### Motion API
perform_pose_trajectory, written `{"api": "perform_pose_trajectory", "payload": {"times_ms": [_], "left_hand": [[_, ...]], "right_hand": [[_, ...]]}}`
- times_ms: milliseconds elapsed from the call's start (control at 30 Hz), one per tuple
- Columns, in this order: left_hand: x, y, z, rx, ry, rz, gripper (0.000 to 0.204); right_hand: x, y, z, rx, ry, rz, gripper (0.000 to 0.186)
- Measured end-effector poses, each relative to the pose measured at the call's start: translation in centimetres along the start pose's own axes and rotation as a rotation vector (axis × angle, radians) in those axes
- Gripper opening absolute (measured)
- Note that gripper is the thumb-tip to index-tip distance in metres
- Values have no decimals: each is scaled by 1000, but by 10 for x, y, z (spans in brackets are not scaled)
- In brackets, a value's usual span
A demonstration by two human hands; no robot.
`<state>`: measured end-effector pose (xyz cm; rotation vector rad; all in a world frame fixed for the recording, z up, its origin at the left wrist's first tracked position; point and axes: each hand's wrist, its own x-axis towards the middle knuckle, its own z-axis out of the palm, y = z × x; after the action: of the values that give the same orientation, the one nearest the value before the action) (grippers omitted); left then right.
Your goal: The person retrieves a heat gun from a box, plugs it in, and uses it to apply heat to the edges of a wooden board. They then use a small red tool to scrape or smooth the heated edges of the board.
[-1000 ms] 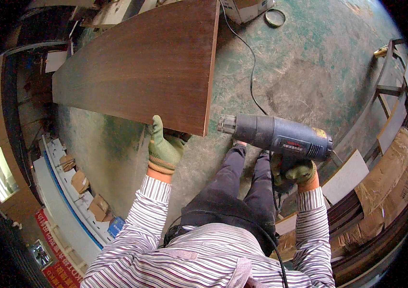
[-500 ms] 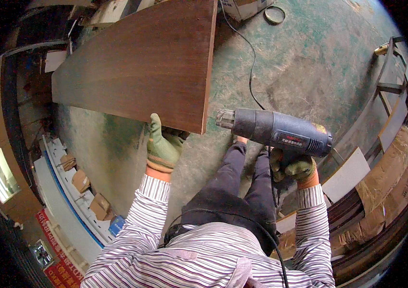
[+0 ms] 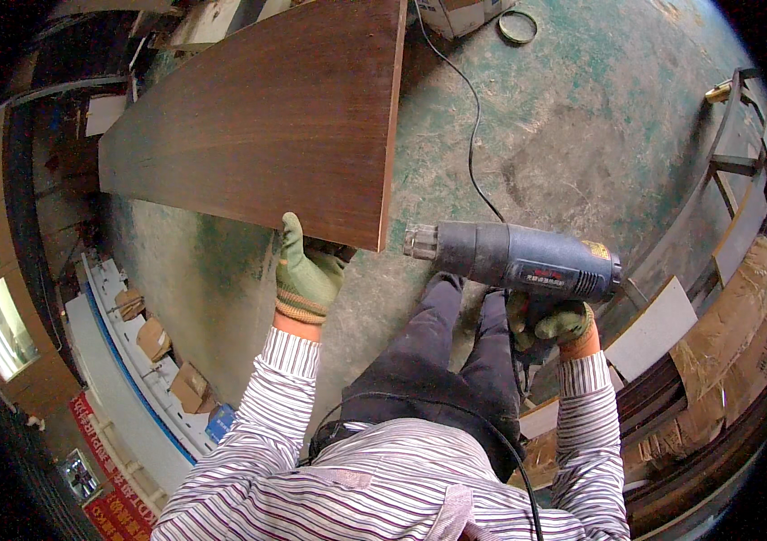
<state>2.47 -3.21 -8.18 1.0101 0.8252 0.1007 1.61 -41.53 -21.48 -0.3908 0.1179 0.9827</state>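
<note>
A dark brown wood-grain board [image 3: 266,117] lies at the upper left, its long right edge facing me. My left hand [image 3: 306,275], in a green work glove with an orange cuff, grips the board's near edge; its thumb points up along the edge and the fingers are hidden underneath. A dark blue heat gun [image 3: 519,260] is in my gloved right hand [image 3: 564,325], which wraps round its handle. The gun lies sideways with its metal nozzle toward the board's near right corner, a small gap away from it.
A black cord [image 3: 475,117] runs over the worn green floor [image 3: 573,162]. A roll of tape [image 3: 517,27] lies beside a carton [image 3: 460,13] at the top. Wrapped panels [image 3: 726,334] and a metal frame [image 3: 733,166] stand on the right. Small cardboard pieces [image 3: 191,388] sit on a white ledge at left.
The heat gun and my right hand have dropped slightly toward me, and the gun's tilt has changed a little. My left hand and the board look the same.
</note>
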Motion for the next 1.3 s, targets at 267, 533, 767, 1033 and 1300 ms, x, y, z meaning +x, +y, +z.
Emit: {"api": "perform_pose_trajectory", "payload": {"times_ms": [267, 533, 767, 1033, 1300], "left_hand": [[-1, -2, -3, -23, 0, -18, 71], [-1, -3, 1, -16, -12, 8, 71], [-1, -2, 1, -15, 30, -1, 70], [-1, -3, 6, 47, 51, 14, 71], [-1, -2, 2, 107, 28, 44, 70]], "right_hand": [[9, -4, 20, -46, 119, -122, 75], [6, -5, 29, -75, 45, -70, 69], [10, -8, 17, -56, -10, -17, 74], [1, -6, 25, -64, 27, -44, 66], [-7, -10, 17, -64, 151, -107, 67]]}}
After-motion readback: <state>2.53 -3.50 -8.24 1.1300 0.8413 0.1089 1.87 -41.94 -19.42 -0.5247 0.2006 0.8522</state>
